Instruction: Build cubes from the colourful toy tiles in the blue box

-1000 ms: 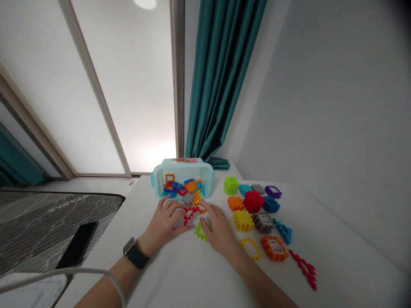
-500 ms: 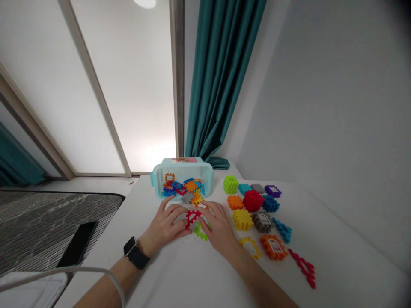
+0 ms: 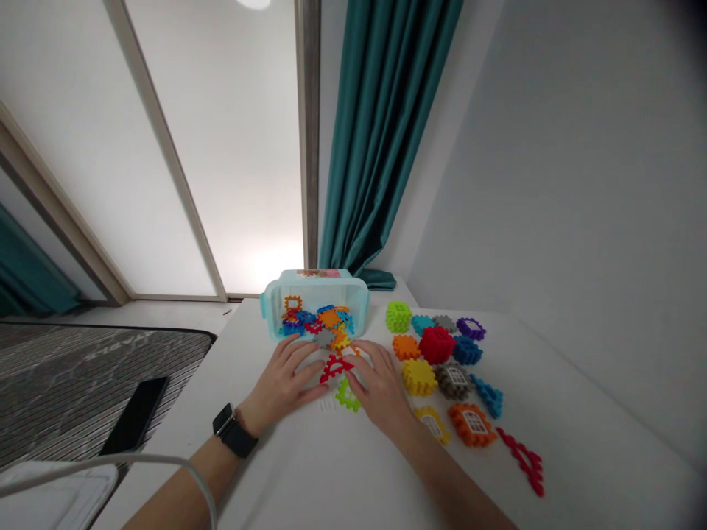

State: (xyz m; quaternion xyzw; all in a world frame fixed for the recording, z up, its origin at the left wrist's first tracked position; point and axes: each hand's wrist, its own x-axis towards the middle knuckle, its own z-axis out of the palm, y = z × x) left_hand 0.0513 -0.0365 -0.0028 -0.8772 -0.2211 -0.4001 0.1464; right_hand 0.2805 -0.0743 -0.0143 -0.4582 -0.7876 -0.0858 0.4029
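Observation:
A red triangular toothed building piece [image 3: 334,366] lies between my two hands on the white table. My right hand [image 3: 378,383] has its thumb and fingertips closed at the right tip of this piece. My left hand [image 3: 288,379], with a black watch on the wrist, is beside the left end, its fingers apart and holding nothing. Just below is a lime green toothed frame [image 3: 347,396], partly behind my right thumb. A small white window grid [image 3: 328,404] lies left of the frame. Yellow pieces [image 3: 340,339] and a grey one [image 3: 324,338] lie beyond my fingertips.
A pale blue tub [image 3: 363,303] lies on its side at the back, with several colourful pieces spilling out. To the right stand stacks of toothed pieces, including a red stack [image 3: 436,344] and an orange one [image 3: 472,425]. A cable [image 3: 138,458] crosses the lower left.
The red piece has turned, so its long side now slopes less and its tip points toward my right hand. My left fingers have drawn slightly away from it.

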